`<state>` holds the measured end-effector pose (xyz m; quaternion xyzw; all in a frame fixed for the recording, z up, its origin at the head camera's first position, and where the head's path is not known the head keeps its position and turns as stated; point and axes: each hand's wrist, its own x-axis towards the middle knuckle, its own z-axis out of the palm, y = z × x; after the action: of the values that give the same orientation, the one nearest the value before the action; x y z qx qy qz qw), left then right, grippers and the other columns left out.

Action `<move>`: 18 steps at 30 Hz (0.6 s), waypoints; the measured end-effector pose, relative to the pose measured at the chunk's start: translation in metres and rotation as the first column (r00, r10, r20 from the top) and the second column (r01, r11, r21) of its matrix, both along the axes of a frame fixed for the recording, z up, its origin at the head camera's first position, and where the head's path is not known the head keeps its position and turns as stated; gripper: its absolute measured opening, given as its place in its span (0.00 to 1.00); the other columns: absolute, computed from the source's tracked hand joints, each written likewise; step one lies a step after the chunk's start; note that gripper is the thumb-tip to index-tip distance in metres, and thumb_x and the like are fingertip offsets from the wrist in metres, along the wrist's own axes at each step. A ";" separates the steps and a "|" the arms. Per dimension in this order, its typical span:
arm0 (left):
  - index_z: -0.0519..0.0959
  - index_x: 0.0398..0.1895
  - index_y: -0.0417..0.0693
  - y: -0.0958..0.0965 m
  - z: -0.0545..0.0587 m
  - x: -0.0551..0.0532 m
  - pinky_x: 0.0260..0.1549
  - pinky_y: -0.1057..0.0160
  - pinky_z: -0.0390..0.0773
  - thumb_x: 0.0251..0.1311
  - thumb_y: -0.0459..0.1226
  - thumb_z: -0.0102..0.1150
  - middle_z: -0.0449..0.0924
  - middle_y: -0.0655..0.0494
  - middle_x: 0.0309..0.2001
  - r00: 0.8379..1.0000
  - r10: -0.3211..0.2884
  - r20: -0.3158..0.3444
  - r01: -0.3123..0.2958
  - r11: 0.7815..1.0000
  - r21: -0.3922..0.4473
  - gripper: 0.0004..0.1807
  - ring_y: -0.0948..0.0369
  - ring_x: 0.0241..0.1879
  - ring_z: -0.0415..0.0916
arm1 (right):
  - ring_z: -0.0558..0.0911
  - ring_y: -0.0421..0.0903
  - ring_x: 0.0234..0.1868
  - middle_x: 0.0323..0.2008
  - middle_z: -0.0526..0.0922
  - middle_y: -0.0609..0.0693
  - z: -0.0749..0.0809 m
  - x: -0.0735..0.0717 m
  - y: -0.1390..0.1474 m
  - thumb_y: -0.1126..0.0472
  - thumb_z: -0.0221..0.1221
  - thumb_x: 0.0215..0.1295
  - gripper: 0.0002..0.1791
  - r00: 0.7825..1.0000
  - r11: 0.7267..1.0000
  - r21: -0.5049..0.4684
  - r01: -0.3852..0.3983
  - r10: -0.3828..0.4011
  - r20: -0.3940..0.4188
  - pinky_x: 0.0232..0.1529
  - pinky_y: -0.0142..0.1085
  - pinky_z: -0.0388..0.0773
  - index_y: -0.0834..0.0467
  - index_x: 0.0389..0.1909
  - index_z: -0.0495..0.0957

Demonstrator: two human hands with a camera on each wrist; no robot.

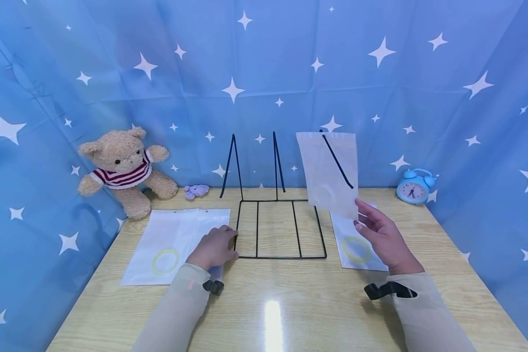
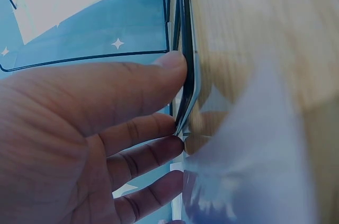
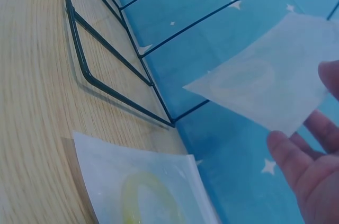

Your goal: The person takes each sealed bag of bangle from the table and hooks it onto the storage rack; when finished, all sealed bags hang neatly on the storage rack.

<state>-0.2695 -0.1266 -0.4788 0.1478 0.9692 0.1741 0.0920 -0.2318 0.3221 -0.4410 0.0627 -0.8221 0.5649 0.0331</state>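
Note:
A black wire display rack (image 1: 278, 257) stands on the table with hooked prongs rising at its back. My left hand (image 1: 213, 247) grips the left bar of its base, thumb on one side and fingers on the other in the left wrist view. A thin translucent white plastic bag (image 1: 330, 168) hangs from the right prong, whose tip shows in front of it. Beside the bag's lower right corner is my right hand (image 1: 380, 234), fingers loosely bent. In the right wrist view, a fingertip (image 3: 276, 138) is right at the bag's lower edge and the thumb stands apart from it.
White bags (image 1: 136, 254) with a yellow ring print lie left of the rack, partly under my left arm. Another ringed bag (image 1: 352, 252) lies at right. A teddy bear (image 1: 125, 171), a small purple toy (image 1: 196, 191) and a blue alarm clock (image 1: 414, 187) line the back.

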 end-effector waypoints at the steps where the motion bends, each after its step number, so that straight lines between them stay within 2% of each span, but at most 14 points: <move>1: 0.75 0.74 0.46 0.000 0.000 0.000 0.65 0.39 0.73 0.64 0.44 0.73 0.74 0.47 0.71 1.000 0.001 0.002 -0.001 1.000 0.000 0.36 0.43 0.68 0.71 | 0.68 0.60 0.77 0.83 0.59 0.52 0.000 0.000 0.000 0.57 0.57 0.81 0.35 1.000 1.000 -0.006 0.000 0.000 -0.003 0.59 0.19 0.73 0.43 0.84 0.59; 5: 0.74 0.75 0.46 0.000 0.000 0.000 0.65 0.39 0.73 0.64 0.44 0.73 0.73 0.47 0.71 1.000 -0.001 0.004 0.001 1.000 -0.002 0.36 0.43 0.69 0.71 | 0.68 0.59 0.78 0.81 0.62 0.55 -0.002 -0.002 0.002 0.59 0.56 0.82 0.34 1.000 1.000 -0.014 -0.006 0.005 -0.029 0.59 0.19 0.74 0.46 0.83 0.59; 9: 0.74 0.75 0.46 0.000 0.000 0.000 0.65 0.39 0.73 0.64 0.44 0.73 0.74 0.47 0.71 1.000 -0.002 0.005 0.002 1.000 -0.002 0.36 0.43 0.68 0.71 | 0.70 0.56 0.77 0.80 0.64 0.57 -0.001 -0.002 0.006 0.57 0.56 0.82 0.33 0.999 1.000 0.020 0.002 -0.001 -0.050 0.59 0.19 0.74 0.45 0.83 0.59; 12: 0.75 0.74 0.46 0.000 0.001 0.000 0.65 0.39 0.73 0.64 0.44 0.73 0.74 0.47 0.71 1.000 -0.003 0.003 0.003 1.000 -0.004 0.36 0.43 0.68 0.71 | 0.71 0.55 0.76 0.80 0.65 0.56 0.004 0.000 0.011 0.50 0.58 0.81 0.34 0.999 0.998 0.055 0.031 -0.029 -0.023 0.57 0.19 0.75 0.42 0.83 0.60; 15: 0.75 0.74 0.46 -0.001 0.001 0.000 0.65 0.39 0.73 0.63 0.44 0.74 0.74 0.47 0.70 1.000 -0.001 -0.002 0.001 1.000 0.000 0.36 0.43 0.68 0.71 | 0.71 0.58 0.75 0.79 0.66 0.57 0.010 0.002 0.017 0.46 0.59 0.79 0.36 0.998 0.993 0.105 0.049 -0.052 0.025 0.56 0.20 0.76 0.45 0.83 0.60; 16: 0.76 0.73 0.45 0.000 0.001 0.000 0.65 0.39 0.73 0.63 0.44 0.74 0.74 0.47 0.70 1.000 -0.001 -0.005 0.001 1.000 0.002 0.36 0.43 0.68 0.71 | 0.72 0.59 0.75 0.78 0.67 0.58 0.013 0.003 0.019 0.45 0.59 0.79 0.37 0.997 0.990 0.131 0.054 -0.060 0.045 0.56 0.22 0.77 0.46 0.83 0.60; 18: 0.76 0.73 0.45 0.000 0.001 0.001 0.65 0.39 0.73 0.63 0.44 0.74 0.75 0.47 0.70 1.000 0.003 -0.006 -0.003 1.000 0.007 0.36 0.43 0.68 0.71 | 0.72 0.63 0.73 0.78 0.67 0.61 0.017 0.004 0.024 0.44 0.59 0.79 0.39 0.994 0.982 0.181 0.055 -0.071 0.085 0.60 0.31 0.80 0.49 0.83 0.59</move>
<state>-0.2686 -0.1265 -0.4777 0.1473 0.9691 0.1772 0.0881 -0.2279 0.3462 -0.4239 0.0135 -0.8717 0.4898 0.0076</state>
